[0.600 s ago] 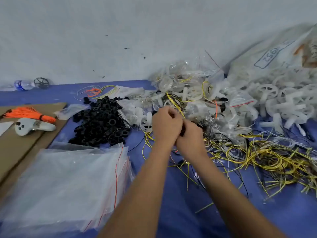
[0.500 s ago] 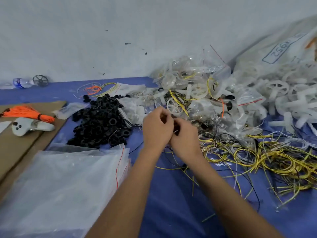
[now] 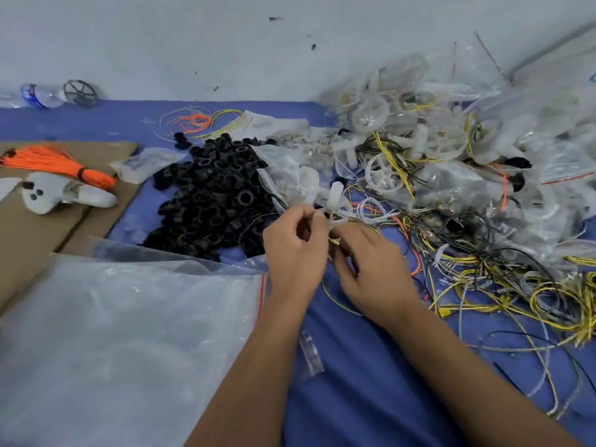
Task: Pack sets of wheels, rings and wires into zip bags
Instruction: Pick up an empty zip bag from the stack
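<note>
Both hands, left [image 3: 295, 250] and right [image 3: 371, 269], drawn back toward 6 o'clock, now pinch a white wheel [image 3: 335, 201] and wires, set-gathering underway.

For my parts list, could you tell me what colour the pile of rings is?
Black; the rings show best in the head view, the only one.

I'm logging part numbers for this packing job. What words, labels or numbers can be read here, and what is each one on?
None can be read.
Water bottle: blue label, blurred; no words legible.
White controller: a small printed patch, too blurred to read.
Large bag at the right edge: only a sliver of a blue mark shows, cut off by the frame.
Zip bags: plain, with red seal lines.
</note>
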`<state>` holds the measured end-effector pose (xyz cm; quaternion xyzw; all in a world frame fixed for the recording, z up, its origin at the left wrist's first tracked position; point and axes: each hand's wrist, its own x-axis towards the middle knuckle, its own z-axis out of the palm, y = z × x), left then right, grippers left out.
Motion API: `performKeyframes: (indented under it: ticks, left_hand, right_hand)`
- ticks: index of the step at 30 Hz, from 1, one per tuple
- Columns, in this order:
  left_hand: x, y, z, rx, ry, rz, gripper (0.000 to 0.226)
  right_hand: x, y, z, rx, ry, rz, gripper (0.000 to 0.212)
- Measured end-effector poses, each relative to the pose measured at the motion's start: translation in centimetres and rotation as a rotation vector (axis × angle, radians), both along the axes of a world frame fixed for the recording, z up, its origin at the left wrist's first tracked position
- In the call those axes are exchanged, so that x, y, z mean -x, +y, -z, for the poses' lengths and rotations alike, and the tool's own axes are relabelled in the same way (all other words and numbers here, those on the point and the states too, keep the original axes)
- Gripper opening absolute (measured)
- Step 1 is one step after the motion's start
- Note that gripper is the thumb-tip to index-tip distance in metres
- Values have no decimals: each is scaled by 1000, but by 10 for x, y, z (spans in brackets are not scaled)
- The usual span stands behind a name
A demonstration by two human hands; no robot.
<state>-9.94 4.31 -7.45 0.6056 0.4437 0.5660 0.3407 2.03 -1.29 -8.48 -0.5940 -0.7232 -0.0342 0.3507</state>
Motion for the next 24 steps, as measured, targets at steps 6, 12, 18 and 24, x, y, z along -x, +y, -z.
performKeyframes:
  ticks: [6,12,18,24]
  left_hand:
    - [3,-1,-15,193,-211,108,21]
    - [22,5,-47,401,-483,391,31]
    - [69,18,-69,440,-755,443,38]
    - [86,22,-69,421,-817,427,39]
  right_hand:
    - [0,-8,-3,10,-65,37,16]
    - [14,-14,-12,-72,-237,45,13]
    - [68,-27,-22,25,-415,-432,36]
    - [70,-22,-19,-35,-477,-432,14]
